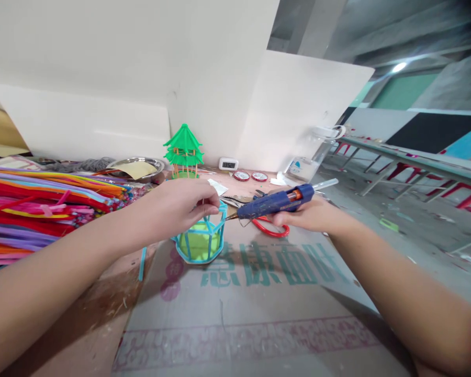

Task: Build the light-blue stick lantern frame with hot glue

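My left hand (182, 207) is closed in a pinch on the top rim of a small teal pipe-cleaner basket (201, 240) with a light green inside, which stands on a sheet of cardboard (251, 309). My right hand (312, 214) grips a blue hot glue gun (277, 201). Its nozzle points left at the basket's rim, close to my left fingers. A clear glue stick pokes out of the gun's back end.
A big pile of coloured pipe cleaners (43, 209) lies at the left. A green pagoda model (183, 152) stands behind, near a metal dish (135, 168), a small digital clock (228, 164) and red-handled scissors (270, 228). A loose teal strip (142, 264) lies by the cardboard.
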Demonstrator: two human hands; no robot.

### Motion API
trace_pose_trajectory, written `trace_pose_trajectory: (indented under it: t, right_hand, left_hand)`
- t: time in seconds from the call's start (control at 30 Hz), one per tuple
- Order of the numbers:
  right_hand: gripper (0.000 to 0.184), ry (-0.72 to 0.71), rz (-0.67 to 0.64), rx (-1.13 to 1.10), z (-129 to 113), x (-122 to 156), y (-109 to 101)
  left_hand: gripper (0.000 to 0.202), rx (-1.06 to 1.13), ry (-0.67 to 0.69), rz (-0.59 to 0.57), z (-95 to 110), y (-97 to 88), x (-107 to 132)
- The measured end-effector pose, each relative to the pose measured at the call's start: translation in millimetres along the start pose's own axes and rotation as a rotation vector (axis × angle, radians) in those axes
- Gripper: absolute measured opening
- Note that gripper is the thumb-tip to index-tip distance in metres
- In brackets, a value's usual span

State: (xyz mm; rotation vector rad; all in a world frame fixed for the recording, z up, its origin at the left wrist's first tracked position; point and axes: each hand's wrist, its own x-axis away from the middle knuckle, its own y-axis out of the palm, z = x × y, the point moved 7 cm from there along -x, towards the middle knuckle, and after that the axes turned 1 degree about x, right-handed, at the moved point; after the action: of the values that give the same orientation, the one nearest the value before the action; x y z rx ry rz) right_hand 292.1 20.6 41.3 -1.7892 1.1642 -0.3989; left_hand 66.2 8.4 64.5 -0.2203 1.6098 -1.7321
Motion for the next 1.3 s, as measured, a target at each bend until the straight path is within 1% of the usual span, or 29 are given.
trace_pose_trajectory:
  t: [0.1, 0.27, 0.4, 0.53, 0.67, 0.83, 0.97, 1.13, 1.3]
  right_hand:
    - [0.048, -0.038, -0.019, -0.017, -7.7, -1.2, 3.1]
    - [0.046, -0.022, 0.041, 0.013, -7.7, -1.4, -1.9]
    - [0.045, -0.039, 0.006, 0.014, -9.4, -2.6, 0.6]
    - [0.046, -0.047, 0.014, -0.023, -12.3, -3.7, 1.0]
    - [0.048, -0.047, -0.029, -0.01, -17.7, -5.1, 3.9]
    - [0.042, -0.031, -0.062, -0.035, -19.5, -5.7, 6.2]
    - [0.038, 0.003, -0.052, -0.042, -14.5, -4.3, 5.8]
    - [0.035, -0.02, -0.005, -0.031, -16.1, -5.1, 3.2]
    - [0.039, -0.016, 0.021, -0.003, -14.9, -5.4, 1.8]
  left_hand:
    - [0.013, 0.002, -0.005, -0.003, -0.3, 0.3, 0.1]
    - [0.013, 0.003, -0.004, -0.008, 0.4, -0.2, 0.5]
    - [0.014, 0.0, 0.0, -0.01, 0.9, -0.1, 0.6]
    - [0.013, 0.001, 0.004, -0.008, 0.6, 0.5, 0.5]
    - [0.013, -0.001, 0.01, 0.0, 1.5, -0.3, 0.4]
    - [0.015, 0.0, 0.011, 0.0, 2.9, -1.0, 0.3]
    - [0.014, -0.002, 0.006, -0.004, 2.6, -0.6, 0.3]
    - [0.014, -0.004, 0.007, -0.007, 2.8, -0.2, 0.1]
    - [0.014, 0.001, 0.006, -0.009, 2.7, -0.3, 0.4]
